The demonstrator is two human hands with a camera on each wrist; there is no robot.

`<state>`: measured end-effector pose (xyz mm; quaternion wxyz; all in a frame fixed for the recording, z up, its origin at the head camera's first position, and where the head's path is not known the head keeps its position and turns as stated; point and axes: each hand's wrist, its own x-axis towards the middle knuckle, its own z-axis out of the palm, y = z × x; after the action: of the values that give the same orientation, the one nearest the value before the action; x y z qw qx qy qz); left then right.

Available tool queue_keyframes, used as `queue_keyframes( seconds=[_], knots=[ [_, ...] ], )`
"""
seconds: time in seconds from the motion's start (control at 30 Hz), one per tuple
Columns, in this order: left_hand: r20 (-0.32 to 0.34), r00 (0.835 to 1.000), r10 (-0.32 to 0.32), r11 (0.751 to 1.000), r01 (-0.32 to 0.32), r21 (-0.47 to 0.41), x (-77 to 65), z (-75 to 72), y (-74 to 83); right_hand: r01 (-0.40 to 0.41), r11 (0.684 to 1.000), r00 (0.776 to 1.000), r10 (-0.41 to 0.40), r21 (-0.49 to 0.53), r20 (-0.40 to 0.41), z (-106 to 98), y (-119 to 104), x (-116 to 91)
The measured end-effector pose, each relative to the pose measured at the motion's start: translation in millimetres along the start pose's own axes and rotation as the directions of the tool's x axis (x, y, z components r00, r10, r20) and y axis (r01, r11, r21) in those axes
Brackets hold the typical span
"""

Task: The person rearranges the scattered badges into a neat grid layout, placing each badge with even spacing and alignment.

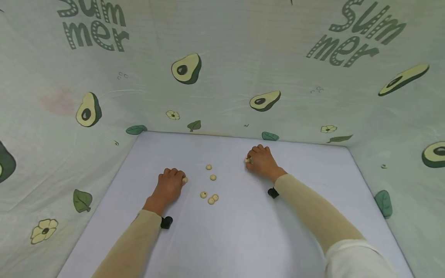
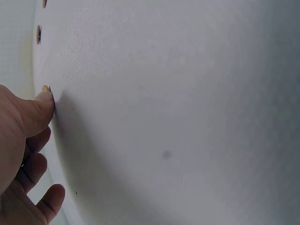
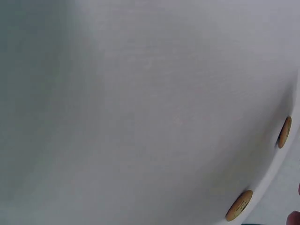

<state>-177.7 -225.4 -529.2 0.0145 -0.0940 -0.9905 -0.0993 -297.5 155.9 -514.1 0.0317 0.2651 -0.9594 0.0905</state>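
Observation:
Small round wooden buttons lie on the white table, among them one button (image 1: 203, 195) beside a touching pair (image 1: 213, 199). My left hand (image 1: 169, 185), left of them, pinches a button (image 1: 185, 180) at thumb and fingertips. In the left wrist view the thumb (image 2: 40, 110) presses that button (image 2: 46, 88) close over the table. Farther back on the right, my right hand (image 1: 261, 162) has its fingers curled at another button (image 1: 247, 160). Only bits of fingertips (image 3: 294, 218) show in the right wrist view, near two buttons, one (image 3: 239, 205) nearer and one (image 3: 285, 132) farther.
Two more buttons, one (image 1: 208, 167) behind the other (image 1: 213, 177), lie between the hands. A pale cloth (image 1: 222, 46) printed with avocados and lettering hangs behind and at both sides of the white table (image 1: 243, 239). Dark wrist devices (image 1: 166, 222) show under the sleeves.

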Motion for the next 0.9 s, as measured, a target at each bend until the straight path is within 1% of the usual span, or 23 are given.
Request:
queue_keyframes(
  seconds=[0.17, 0.43, 0.73, 0.9],
  knots=[
    [-0.002, 1.0, 0.003, 1.0, -0.003, 0.011, -0.4, 2.1, -1.7, 0.008, 1.0, 1.0, -0.009, 0.017, 0.006, 6.4, -9.0, 11.7],
    [0.008, 1.0, 0.0, 1.0, 0.0, 0.002, 0.8, 1.9, -2.0, 0.022, 0.999, 1.0, -0.022, 0.041, 0.003, 18.6, -22.3, 30.3],
    [0.01, 1.0, -0.006, 1.0, 0.006, 0.011, 1.0, 1.4, -1.4, 0.02, 1.0, 1.0, -0.02, 0.005, -0.012, 21.5, -24.7, 33.7],
    [0.018, 1.0, -0.013, 1.0, 0.013, 0.009, 1.3, 0.8, -0.8, 0.019, 1.0, 1.0, -0.019, 0.001, -0.004, 21.7, -24.9, 33.4]
  ],
)
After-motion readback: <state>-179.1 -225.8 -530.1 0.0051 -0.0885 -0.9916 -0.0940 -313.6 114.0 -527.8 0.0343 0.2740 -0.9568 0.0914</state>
